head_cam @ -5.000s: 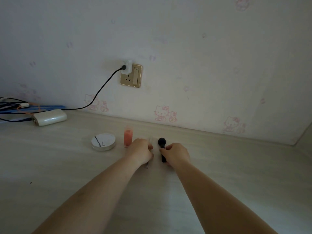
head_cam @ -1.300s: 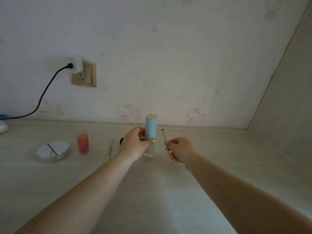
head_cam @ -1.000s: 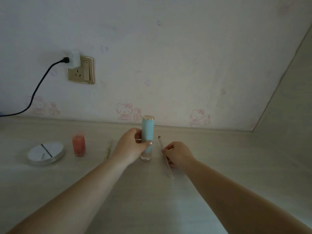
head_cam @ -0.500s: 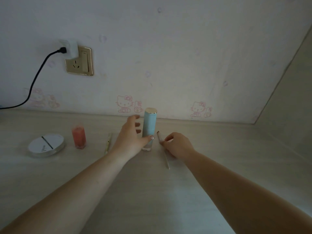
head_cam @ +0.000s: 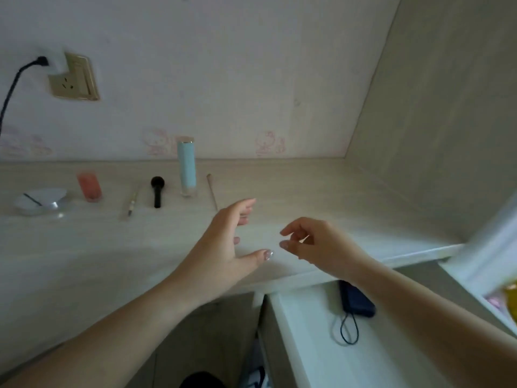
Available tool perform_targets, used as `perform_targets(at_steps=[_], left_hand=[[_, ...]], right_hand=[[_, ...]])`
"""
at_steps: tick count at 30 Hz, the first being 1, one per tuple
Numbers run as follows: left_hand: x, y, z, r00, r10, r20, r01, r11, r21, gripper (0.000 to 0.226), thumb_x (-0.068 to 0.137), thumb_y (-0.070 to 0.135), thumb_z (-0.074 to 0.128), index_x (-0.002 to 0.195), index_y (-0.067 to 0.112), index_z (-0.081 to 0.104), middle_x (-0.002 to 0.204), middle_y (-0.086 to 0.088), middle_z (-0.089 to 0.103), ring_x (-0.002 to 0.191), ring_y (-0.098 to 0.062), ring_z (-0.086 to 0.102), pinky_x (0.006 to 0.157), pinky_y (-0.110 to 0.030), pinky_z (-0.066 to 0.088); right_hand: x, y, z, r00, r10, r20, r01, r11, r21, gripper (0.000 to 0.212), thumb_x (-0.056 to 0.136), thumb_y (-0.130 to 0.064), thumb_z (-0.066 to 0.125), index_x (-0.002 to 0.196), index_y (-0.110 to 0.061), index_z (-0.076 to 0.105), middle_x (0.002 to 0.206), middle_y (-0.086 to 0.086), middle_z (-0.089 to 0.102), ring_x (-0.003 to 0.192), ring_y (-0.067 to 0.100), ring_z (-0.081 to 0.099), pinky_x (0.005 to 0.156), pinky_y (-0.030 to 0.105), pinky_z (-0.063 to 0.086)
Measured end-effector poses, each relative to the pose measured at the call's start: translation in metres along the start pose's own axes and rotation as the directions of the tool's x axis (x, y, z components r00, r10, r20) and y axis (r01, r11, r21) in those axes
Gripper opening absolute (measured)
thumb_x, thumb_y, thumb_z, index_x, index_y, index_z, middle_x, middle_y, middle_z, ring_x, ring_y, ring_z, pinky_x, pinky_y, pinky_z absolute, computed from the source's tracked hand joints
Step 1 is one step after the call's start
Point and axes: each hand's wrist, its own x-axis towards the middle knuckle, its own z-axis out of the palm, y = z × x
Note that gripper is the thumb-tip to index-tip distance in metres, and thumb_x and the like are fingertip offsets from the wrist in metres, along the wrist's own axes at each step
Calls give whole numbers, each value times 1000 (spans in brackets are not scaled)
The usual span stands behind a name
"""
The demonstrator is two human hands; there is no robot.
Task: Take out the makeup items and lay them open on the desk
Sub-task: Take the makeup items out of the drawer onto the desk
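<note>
Tabletop (head_cam: 84, 247) carrying a row of six items near the wall. Largest to smallest: round compact (head_cam: 39, 201), far left; upright pale-blue tube (head_cam: 186, 168); pink bottle (head_cam: 89, 185); black brush (head_cam: 157, 191); slim pencil (head_cam: 132, 203); thin wand (head_cam: 212, 191) just right of the tube. Left hand (head_cam: 223, 247) spread open, empty. Right hand (head_cam: 316, 246) loosely curled, empty. Laying-out judged well advanced; compact seemingly closed; further items not visible.

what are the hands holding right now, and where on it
Nothing. The left hand and right hand both hover open above the desk; the blue tube and thin stick sit untouched.
</note>
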Motion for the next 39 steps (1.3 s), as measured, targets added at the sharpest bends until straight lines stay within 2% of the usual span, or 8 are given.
perform_targets(at_steps=[8,13,18,21,24,27,31,39], left_hand=[[-54,45,77,975,40,220,-25,997,-75,74,78,32,72,137,41,28,136,18,39,124,10,37,101,-21,39],[-84,67,126,923,91,374,-56,993,-104,69,78,32,73,131,43,31,134,18,42,122,12,39,101,-18,39],[-124,83,171,765,139,629,-136,989,-53,61,81,41,67,133,43,35,134,21,37,120,16,34,102,-6,29],[-145,90,193,670,142,728,-179,983,-27,58,83,42,65,136,37,41,133,25,33,119,14,33,91,7,21],[-156,91,206,635,143,759,-201,980,-16,61,83,40,65,139,35,40,137,22,34,126,5,33,101,-5,26],[-157,90,209,641,148,753,-251,968,23,62,86,35,61,142,37,33,137,20,35,128,0,31,108,-20,28],[-157,87,210,649,184,738,-303,952,29,60,89,29,58,142,39,31,136,20,37,126,-2,34,106,-22,31],[-151,80,208,643,221,733,-340,940,14,55,89,33,57,140,39,37,131,21,41,122,-2,37,102,-21,35]], right_hand=[[-137,63,-25,991,123,-46,-128,983,-128,20,81,-33,68,100,-31,63,80,-17,62,69,-4,55,73,17,45],[-217,99,-37,978,191,-82,-203,965,-166,20,81,-36,68,95,-42,56,86,-20,64,78,-5,59,71,10,46],[-285,125,-46,973,231,22,-218,942,-256,32,81,-43,65,112,-45,56,108,-27,58,100,-11,54,86,10,43],[-308,136,-41,974,190,122,-142,936,-321,39,80,-47,64,118,-46,54,117,-30,52,110,-11,47,88,9,36],[-315,143,-35,987,104,120,-52,925,-377,43,81,-42,66,123,-41,56,127,-24,51,116,-9,42,100,15,32],[-314,149,-29,998,42,51,-17,907,-422,39,82,-35,68,120,-36,60,124,-17,58,111,0,50,98,20,33],[-315,158,-21,998,-64,-24,45,880,-473,33,81,-35,68,113,-36,61,115,-14,65,101,11,61,91,30,48],[-310,163,-18,989,-147,-26,111,842,-529,29,83,-40,62,112,-38,60,114,-16,64,99,10,62,87,30,50]])
